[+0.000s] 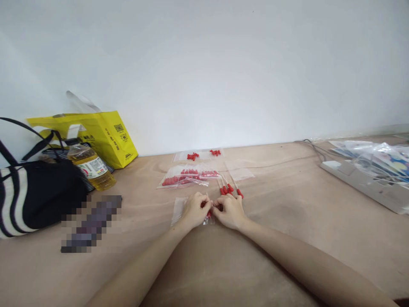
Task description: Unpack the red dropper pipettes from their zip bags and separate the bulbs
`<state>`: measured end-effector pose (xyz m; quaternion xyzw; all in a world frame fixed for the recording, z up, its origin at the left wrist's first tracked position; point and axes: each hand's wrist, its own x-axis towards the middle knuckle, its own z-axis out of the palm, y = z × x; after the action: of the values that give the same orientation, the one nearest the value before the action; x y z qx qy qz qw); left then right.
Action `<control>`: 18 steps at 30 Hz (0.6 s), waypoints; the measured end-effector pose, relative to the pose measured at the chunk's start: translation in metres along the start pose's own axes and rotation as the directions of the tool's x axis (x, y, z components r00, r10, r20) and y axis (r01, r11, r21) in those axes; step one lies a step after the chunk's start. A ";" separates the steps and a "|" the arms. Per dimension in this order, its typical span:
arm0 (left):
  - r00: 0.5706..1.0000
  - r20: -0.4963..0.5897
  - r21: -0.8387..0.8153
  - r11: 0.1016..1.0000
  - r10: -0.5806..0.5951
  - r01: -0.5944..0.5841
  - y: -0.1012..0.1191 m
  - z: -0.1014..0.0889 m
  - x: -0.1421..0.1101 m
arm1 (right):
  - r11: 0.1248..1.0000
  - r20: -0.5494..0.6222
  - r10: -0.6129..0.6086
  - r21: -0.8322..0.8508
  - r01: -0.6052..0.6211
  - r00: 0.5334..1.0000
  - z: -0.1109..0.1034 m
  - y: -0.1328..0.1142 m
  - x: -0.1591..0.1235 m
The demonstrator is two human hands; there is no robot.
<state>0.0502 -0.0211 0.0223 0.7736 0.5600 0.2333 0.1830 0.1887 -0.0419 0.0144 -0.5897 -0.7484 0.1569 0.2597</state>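
My left hand [195,209] is closed, thumb and fingers pinched on a small clear plastic bag [206,221] with red pieces inside. My right hand [230,209] meets it from the other side, its fingertips pinched at the bag's edge; my fingers hide most of the bag. Just beyond my right hand lie several loose sticks with red tips [230,187]. Under and left of my left hand is a flat clear bag [177,209]. Farther back, filled bags of red-tipped sticks [179,178] overlap in a pile.
Two small heaps of red tips [193,156] lie on clear bags near the wall. A flat bag [241,173] is right of the pile. At left are a dark bag [44,192], an oil bottle [94,166] and a yellow bag [110,132]; at right, a white power strip [361,185].
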 end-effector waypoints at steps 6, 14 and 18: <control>0.989 -0.123 0.170 0.983 0.087 -0.065 0.005 0.003 -0.008 | 0.998 -0.015 0.014 -0.060 -0.015 1.000 0.002 0.002 0.002; 0.993 -0.052 0.219 0.971 0.110 -0.096 0.004 0.011 -0.008 | 0.996 -0.031 0.029 -0.080 -0.031 0.999 0.006 0.001 0.002; 0.997 -0.033 0.188 0.980 0.071 -0.064 0.005 0.011 -0.009 | 0.998 -0.039 0.018 -0.066 -0.021 0.999 0.006 0.002 0.001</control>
<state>0.0577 -0.0313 0.0147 0.8012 0.5563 0.2009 0.0904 0.1863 -0.0398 0.0087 -0.6082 -0.7423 0.1233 0.2527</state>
